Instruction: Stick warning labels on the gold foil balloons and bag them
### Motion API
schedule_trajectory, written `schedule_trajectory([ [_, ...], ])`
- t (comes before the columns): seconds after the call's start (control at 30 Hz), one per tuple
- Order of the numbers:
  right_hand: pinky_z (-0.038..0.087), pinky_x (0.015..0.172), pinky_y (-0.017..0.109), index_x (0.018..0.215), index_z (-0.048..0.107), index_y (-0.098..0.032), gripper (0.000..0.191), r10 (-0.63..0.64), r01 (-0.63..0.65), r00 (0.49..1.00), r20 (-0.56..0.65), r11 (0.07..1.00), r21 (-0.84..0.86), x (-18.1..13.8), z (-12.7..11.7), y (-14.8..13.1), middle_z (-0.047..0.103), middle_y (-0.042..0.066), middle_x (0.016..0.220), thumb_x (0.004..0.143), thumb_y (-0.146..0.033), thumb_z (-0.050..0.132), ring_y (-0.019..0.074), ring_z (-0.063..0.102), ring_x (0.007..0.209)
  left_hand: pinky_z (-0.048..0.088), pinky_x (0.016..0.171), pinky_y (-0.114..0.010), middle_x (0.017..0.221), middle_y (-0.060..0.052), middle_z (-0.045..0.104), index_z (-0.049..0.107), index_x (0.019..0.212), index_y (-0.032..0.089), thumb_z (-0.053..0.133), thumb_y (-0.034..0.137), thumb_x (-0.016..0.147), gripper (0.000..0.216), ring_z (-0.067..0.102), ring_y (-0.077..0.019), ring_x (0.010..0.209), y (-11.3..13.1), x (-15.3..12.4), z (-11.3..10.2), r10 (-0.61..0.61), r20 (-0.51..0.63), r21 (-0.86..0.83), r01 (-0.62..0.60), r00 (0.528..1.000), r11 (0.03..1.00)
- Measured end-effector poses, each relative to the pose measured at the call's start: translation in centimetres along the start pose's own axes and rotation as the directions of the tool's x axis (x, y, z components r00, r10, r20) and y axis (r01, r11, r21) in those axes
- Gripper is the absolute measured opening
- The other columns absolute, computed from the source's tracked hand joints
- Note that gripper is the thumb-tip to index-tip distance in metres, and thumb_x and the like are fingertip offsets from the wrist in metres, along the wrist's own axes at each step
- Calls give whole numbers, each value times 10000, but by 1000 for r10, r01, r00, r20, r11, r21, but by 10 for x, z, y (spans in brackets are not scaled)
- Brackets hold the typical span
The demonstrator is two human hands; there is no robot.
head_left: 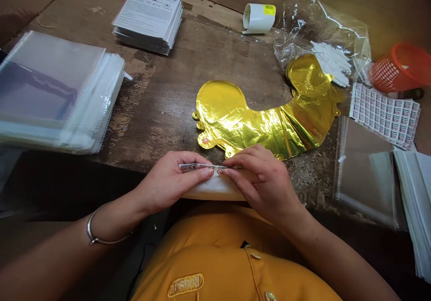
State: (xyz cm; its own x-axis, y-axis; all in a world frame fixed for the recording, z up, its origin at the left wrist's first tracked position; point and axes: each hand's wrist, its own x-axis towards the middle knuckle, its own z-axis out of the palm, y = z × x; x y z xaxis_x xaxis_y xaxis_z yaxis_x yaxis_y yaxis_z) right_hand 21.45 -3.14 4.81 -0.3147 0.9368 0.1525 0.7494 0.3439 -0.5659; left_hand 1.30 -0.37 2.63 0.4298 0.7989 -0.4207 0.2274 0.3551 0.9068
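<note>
At the table's front edge I hold a whitish plastic packet (215, 189) with a printed strip along its top edge, on which a CE mark shows. My left hand (168, 177) pinches the packet's left part between thumb and fingers. On the other side, my right hand (264, 175) grips the same edge, its thumb close to the left one. Just beyond my hands lie flat gold foil balloons (266, 124), curved and stacked, with small tabs at their edges. What is inside the packet cannot be made out.
A thick stack of clear plastic bags (50, 94) lies left, with printed cards (144, 16) behind. A label roll (261, 18), a clear bag (323, 14) of white sticks (332, 61), an orange basket (387, 72), a sticker sheet (384, 115) and white papers (415, 193) stand right.
</note>
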Motion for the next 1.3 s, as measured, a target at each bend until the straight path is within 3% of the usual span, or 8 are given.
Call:
schedule_trajectory([
  [0.17, 424, 746, 336, 825, 678, -195, 62, -137, 123, 983, -121, 985, -120, -4, 6, -1, 718, 12, 795, 864, -213, 634, 162, 596, 760, 506, 682, -207, 821, -13, 746, 750, 819, 193, 695, 360, 743, 192, 640, -139, 753, -1, 0, 0, 10, 12, 11, -10, 1000, 1000],
  [0.37, 403, 697, 332, 941, 648, -182, 113, -439, 364, 881, -174, 866, -342, -9, 13, 7, 738, 15, 849, 836, -140, 644, 153, 596, 737, 511, 636, -233, 780, -30, 732, 743, 792, 175, 689, 395, 724, 237, 633, -156, 714, 1, 0, 0, -19, -8, 27, 19, 1000, 999],
  [0.83, 453, 637, 325, 959, 662, -155, 193, -653, 600, 756, -45, 719, -351, 0, 11, 17, 708, 91, 866, 885, -102, 492, 172, 593, 731, 445, 525, -227, 651, -19, 661, 685, 738, 147, 713, 492, 672, 353, 567, -139, 581, 1, -1, -3, -136, -17, -38, 136, 991, 990],
  [0.9, 465, 639, 323, 943, 655, -140, 147, -598, 554, 799, -64, 773, -308, 2, 11, 14, 694, 91, 828, 870, -101, 533, 175, 594, 722, 432, 529, -224, 649, -10, 651, 675, 744, 147, 716, 489, 678, 351, 558, -131, 576, -1, -1, -4, -163, -4, -83, 162, 987, 983],
  [1.0, 495, 699, 322, 922, 648, -150, 89, -343, 316, 928, -146, 932, -179, 4, 8, 6, 678, 80, 839, 856, -130, 592, 181, 598, 777, 426, 548, -221, 661, -1, 647, 674, 747, 151, 717, 476, 686, 333, 551, -123, 587, -1, -2, -4, -156, 13, -99, 157, 988, 983],
  [1.07, 506, 745, 329, 955, 657, -159, 108, -203, 187, 967, -151, 976, -112, 5, 6, 1, 689, 78, 889, 855, -184, 626, 191, 600, 836, 429, 557, -222, 671, -1, 651, 682, 756, 154, 714, 468, 695, 321, 552, -124, 597, 0, -2, -4, -138, 11, -88, 138, 990, 987],
  [1.17, 505, 770, 346, 1006, 672, -172, 157, -189, 179, 978, -88, 977, -117, 4, 6, -2, 723, 61, 932, 859, -213, 639, 194, 607, 837, 435, 567, -218, 683, -1, 655, 684, 762, 158, 708, 464, 710, 312, 552, -121, 607, 0, -1, -4, -112, 12, -89, 112, 994, 990],
  [1.3, 461, 754, 377, 1072, 662, -186, 223, -312, 272, 945, -100, 917, -292, -4, 13, 3, 745, 51, 1024, 854, -157, 625, 204, 623, 824, 454, 572, -231, 685, -14, 661, 686, 754, 156, 713, 476, 700, 326, 561, -132, 614, 0, -1, -3, -94, -9, -90, 93, 996, 992],
])
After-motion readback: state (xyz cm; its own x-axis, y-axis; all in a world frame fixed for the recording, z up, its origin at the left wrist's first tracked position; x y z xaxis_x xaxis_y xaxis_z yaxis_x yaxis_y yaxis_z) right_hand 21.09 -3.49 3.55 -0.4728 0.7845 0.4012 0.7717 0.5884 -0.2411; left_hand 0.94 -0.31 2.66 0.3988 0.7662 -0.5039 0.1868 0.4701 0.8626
